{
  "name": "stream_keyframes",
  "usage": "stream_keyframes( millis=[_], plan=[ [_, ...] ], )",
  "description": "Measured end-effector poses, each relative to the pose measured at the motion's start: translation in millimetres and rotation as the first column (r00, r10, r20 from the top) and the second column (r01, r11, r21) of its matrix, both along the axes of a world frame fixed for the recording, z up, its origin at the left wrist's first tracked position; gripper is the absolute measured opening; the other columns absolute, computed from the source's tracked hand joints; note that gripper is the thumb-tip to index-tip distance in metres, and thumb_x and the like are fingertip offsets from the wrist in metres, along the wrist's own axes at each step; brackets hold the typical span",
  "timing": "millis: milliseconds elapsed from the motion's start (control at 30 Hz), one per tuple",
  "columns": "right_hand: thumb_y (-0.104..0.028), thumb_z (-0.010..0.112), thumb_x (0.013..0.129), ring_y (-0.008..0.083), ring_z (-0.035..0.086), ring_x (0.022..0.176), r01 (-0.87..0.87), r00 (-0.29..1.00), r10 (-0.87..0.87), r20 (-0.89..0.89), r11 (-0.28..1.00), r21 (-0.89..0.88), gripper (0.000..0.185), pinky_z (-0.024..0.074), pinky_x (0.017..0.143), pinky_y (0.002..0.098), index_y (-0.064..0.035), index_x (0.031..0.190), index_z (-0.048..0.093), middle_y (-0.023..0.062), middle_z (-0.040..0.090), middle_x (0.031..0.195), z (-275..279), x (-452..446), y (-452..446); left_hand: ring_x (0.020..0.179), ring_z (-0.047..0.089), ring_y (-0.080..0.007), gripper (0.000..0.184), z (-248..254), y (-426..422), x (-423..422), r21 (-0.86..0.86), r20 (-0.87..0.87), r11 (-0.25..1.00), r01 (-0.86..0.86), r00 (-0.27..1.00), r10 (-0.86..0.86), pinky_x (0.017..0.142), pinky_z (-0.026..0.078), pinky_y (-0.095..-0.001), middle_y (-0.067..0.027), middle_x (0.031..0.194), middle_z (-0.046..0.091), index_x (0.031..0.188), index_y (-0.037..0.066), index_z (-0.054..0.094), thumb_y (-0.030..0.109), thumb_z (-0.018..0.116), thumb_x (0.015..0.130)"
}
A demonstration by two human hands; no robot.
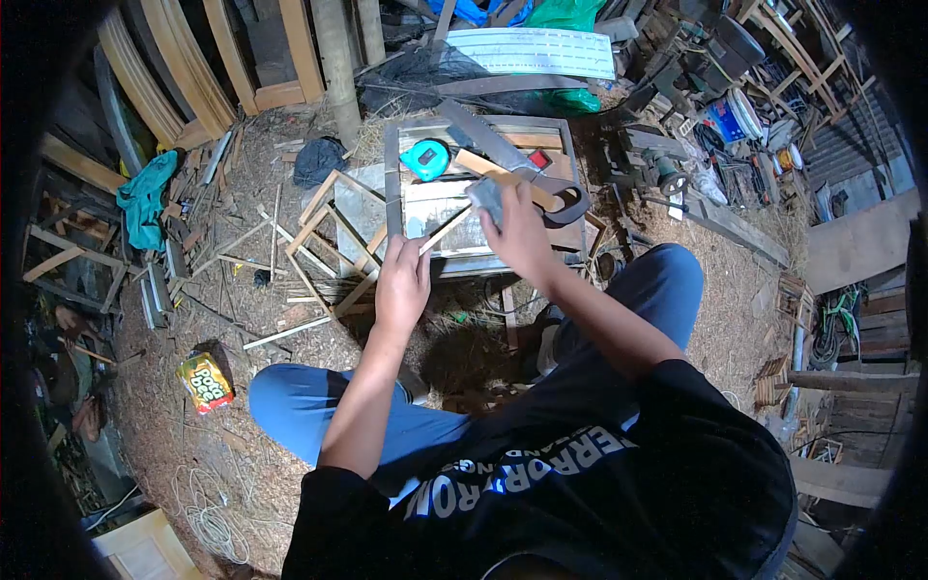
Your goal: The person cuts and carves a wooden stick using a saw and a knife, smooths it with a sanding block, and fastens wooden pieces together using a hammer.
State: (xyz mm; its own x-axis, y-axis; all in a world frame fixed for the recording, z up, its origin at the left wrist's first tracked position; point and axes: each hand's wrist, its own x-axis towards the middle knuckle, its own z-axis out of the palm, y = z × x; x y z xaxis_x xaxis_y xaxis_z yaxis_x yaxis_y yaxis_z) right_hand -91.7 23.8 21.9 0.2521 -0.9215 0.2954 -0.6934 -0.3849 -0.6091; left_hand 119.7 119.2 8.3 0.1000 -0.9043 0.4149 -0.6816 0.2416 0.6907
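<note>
My left hand [403, 285] is closed on the lower end of a thin wooden strip [449, 226], which slants up to the right over the low work table [474, 263]. My right hand [517, 227] grips a grey block-like piece [489, 199], perhaps sandpaper, close to the strip's upper end. Beyond my right hand lies a handsaw [486, 138] with a dark handle, beside a piece of light wood [480, 163]. A turquoise tape measure [425, 159] rests at the table's upper left. Near the saw is a small red object [538, 159].
Thin wooden frames [314, 227] lean at the table's left. A yellow packet [205, 382] and coiled string [215, 527] lie on the ground at left. Planks [715, 217] and a white-and-blue bucket [733, 118] are at right; a wooden post [337, 68] stands behind.
</note>
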Motion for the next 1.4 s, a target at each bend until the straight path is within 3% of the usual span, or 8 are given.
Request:
stream_keyframes(
  millis=[100,233,667,867,933,1133,1233,1400],
  plan=[
    [-0.024,0.070,0.099,0.0542,0.066,0.092,-0.238,0.971,0.233,-0.058,0.965,-0.106,0.042,0.0560,0.078,0.0592,-0.0001,0.127,0.051,0.0312,0.053,0.121,12.5,8.9,27.3,0.096,0.064,-0.0473,0.012,1.7,-0.5,-1.0,-0.025,-0.028,1.000,0.013,1.000,-0.014,0.082,0.052,-0.0518,-0.0232,0.103,0.061,0.110,-0.003,0.067,0.001,0.068,0.098],
    [-0.026,0.070,0.099,0.0530,0.067,0.091,-0.003,0.998,-0.002,-0.056,0.995,-0.098,0.041,0.0564,0.079,0.0589,0.0000,0.126,0.053,0.0312,0.053,0.121,-3.3,-2.4,-12.0,0.095,0.065,-0.0490,0.010,0.6,2.8,-4.3,0.007,0.025,1.000,-0.021,0.999,0.021,0.080,0.053,-0.0542,-0.0239,0.104,0.061,0.108,-0.002,0.067,0.004,0.067,0.100],
    [-0.027,0.070,0.099,0.0520,0.064,0.088,-0.224,0.969,0.238,0.060,0.958,-0.180,0.041,0.0556,0.078,0.0572,0.0002,0.127,0.057,0.0290,0.055,0.115,8.2,15.2,27.9,0.093,0.064,-0.0493,0.010,9.3,-2.9,-7.3,-0.016,0.016,1.000,-0.003,1.000,0.003,0.080,0.053,-0.0538,-0.0246,0.103,0.061,0.108,-0.003,0.065,0.003,0.065,0.101],
    [-0.027,0.070,0.100,0.0527,0.065,0.090,-0.003,0.999,0.008,0.035,0.992,-0.130,0.041,0.0557,0.078,0.0587,0.0004,0.128,0.056,0.0303,0.056,0.116,-20.8,0.7,5.0,0.095,0.064,-0.0503,0.008,9.6,-4.9,-9.1,-0.011,0.060,1.000,-0.014,0.998,0.014,0.081,0.052,-0.0548,-0.0246,0.103,0.060,0.106,-0.002,0.064,0.003,0.064,0.100],
    [-0.039,0.069,0.100,0.0537,0.068,0.096,-0.238,0.970,0.240,0.045,0.970,-0.055,0.053,0.0572,0.081,0.0578,0.0007,0.132,0.054,0.0327,0.056,0.123,8.0,17.6,39.6,0.095,0.064,-0.0505,0.008,8.0,-4.4,-10.6,0.029,0.047,0.999,-0.026,0.999,0.025,0.081,0.052,-0.0547,-0.0247,0.104,0.060,0.106,-0.002,0.064,0.003,0.064,0.100],
    [-0.026,0.071,0.100,0.0512,0.064,0.106,0.043,0.999,-0.044,0.019,0.999,0.011,0.038,0.0549,0.085,0.0567,0.0009,0.125,0.058,0.0286,0.058,0.119,-5.7,-4.0,-4.9,0.095,0.063,-0.0508,0.011,9.0,-4.4,-15.1,0.008,0.070,1.000,0.003,0.998,-0.003,0.082,0.052,-0.0554,-0.0251,0.104,0.060,0.110,-0.002,0.064,0.003,0.064,0.101],
    [-0.025,0.073,0.098,0.0506,0.063,0.102,-0.215,0.975,0.218,0.045,0.975,-0.054,0.044,0.0544,0.084,0.0561,0.0009,0.131,0.059,0.0276,0.058,0.115,10.6,13.1,40.0,0.096,0.063,-0.0509,0.011,4.7,-5.4,-11.0,0.032,0.064,0.999,0.006,0.998,-0.008,0.082,0.052,-0.0551,-0.0250,0.106,0.060,0.110,-0.003,0.064,0.003,0.063,0.101],
    [-0.026,0.075,0.096,0.0497,0.064,0.095,-0.039,0.998,0.046,0.046,0.990,-0.139,0.048,0.0550,0.082,0.0552,-0.0009,0.133,0.060,0.0282,0.056,0.116,-13.7,-10.0,-15.6,0.097,0.064,-0.0511,0.012,10.7,-4.7,-13.8,0.022,0.097,1.000,-0.011,0.995,0.009,0.083,0.052,-0.0553,-0.0254,0.108,0.060,0.111,-0.003,0.064,0.004,0.064,0.101]
  ],
)
